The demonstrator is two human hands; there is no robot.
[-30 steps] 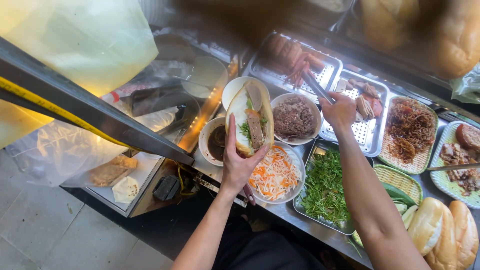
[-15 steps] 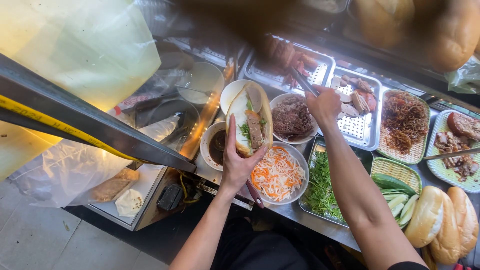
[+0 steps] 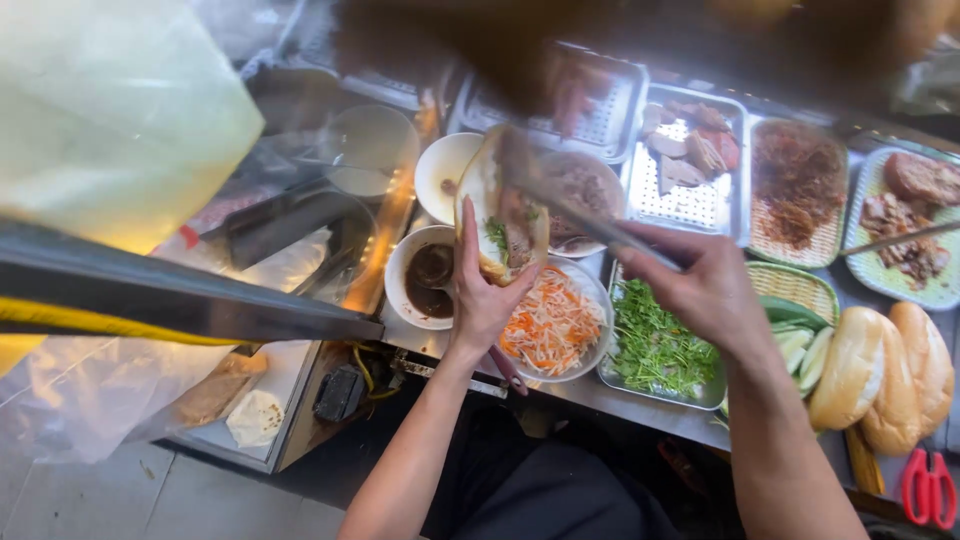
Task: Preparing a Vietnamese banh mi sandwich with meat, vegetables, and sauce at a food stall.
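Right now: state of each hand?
Left hand: closed around the split, filled bread roll, holding it up.
Right hand: closed on long metal tongs, their tips at the roll.

We see a metal desk (image 3: 585, 395) crowded with food containers. Near its front edge sit a white bowl of dark sauce (image 3: 428, 275), a bowl of shredded carrot and white radish (image 3: 556, 325), and a steel tray of green herbs (image 3: 655, 345). A woven basket with cucumber slices (image 3: 795, 320) stands just beside the herbs, and bread rolls (image 3: 885, 370) lie at the right end, with red scissors (image 3: 930, 487) close by. Farther back we find an empty white bowl (image 3: 442, 172), a bowl of minced meat (image 3: 585, 190), a perforated tray of sliced meats (image 3: 685, 160), a tray of shredded brown meat (image 3: 797, 190) and a tray of roast pork (image 3: 910, 225).
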